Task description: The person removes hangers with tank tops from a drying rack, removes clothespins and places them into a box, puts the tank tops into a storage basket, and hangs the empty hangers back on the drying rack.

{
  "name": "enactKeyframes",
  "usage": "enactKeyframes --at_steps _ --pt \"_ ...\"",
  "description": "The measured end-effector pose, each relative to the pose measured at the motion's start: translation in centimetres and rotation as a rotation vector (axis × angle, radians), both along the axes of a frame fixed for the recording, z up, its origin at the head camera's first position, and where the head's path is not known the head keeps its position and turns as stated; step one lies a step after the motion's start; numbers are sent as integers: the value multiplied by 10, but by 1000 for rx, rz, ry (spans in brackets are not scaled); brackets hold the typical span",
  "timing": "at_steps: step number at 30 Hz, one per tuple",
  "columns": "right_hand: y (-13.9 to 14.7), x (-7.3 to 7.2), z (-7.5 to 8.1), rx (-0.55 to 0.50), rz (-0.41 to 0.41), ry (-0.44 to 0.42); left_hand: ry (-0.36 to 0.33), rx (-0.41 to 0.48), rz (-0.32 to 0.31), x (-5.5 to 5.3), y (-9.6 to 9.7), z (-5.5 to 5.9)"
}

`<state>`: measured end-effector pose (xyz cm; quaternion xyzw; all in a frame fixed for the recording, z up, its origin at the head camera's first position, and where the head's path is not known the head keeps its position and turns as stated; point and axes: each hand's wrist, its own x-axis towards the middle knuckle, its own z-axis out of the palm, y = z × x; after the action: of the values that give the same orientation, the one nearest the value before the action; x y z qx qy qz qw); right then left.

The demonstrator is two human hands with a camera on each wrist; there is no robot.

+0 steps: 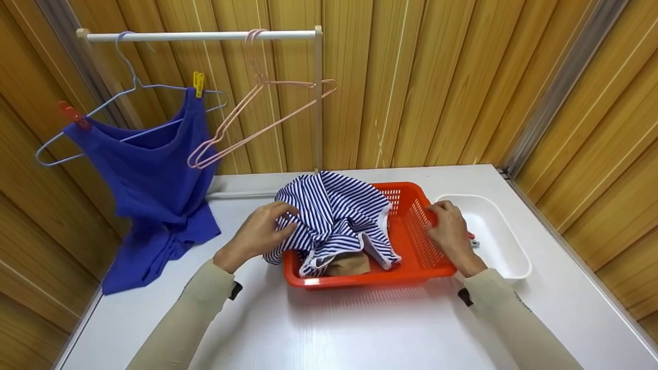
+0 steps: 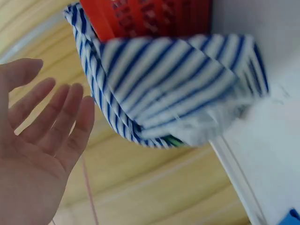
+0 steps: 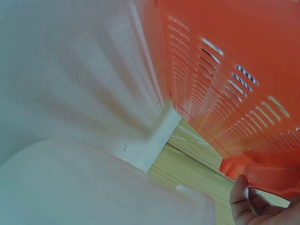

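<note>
A red plastic basket (image 1: 360, 280) stands on the white table with a navy-and-white striped garment (image 1: 318, 210) heaped in its left part and spilling over the left rim. Some brown cloth (image 1: 349, 264) peeks out beneath the stripes. My right hand (image 1: 452, 228) grips the basket's right rim, its fingers curled at the edge in the right wrist view. On the other side my left hand (image 1: 262, 228) is beside the striped garment, fingers spread and relaxed and holding nothing in the left wrist view. Whether its fingertips touch the cloth I cannot tell.
A white tray (image 1: 496, 226) with a few small clips sits right of the basket. At the left, a blue garment (image 1: 159, 169) hangs clipped to a blue hanger on a white rack bar (image 1: 205, 36). Pink hangers (image 1: 262, 123) hang beside it. Wood-patterned walls enclose the table.
</note>
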<state>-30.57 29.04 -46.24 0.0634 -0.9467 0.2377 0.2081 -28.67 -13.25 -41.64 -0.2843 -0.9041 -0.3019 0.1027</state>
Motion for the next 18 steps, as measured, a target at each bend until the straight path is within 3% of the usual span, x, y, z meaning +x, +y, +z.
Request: enactKeyframes --at_steps 7,9,14,18 --pt "2 0 -1 6 0 13 -252 -85 -9 0 -29 -23" --pt "2 0 -1 0 1 15 -289 -82 -15 0 -33 -32" --pt "2 -1 -1 7 8 34 -288 -6 6 1 -34 -50" --pt "0 -2 -2 1 13 34 -219 57 15 0 -33 -59"
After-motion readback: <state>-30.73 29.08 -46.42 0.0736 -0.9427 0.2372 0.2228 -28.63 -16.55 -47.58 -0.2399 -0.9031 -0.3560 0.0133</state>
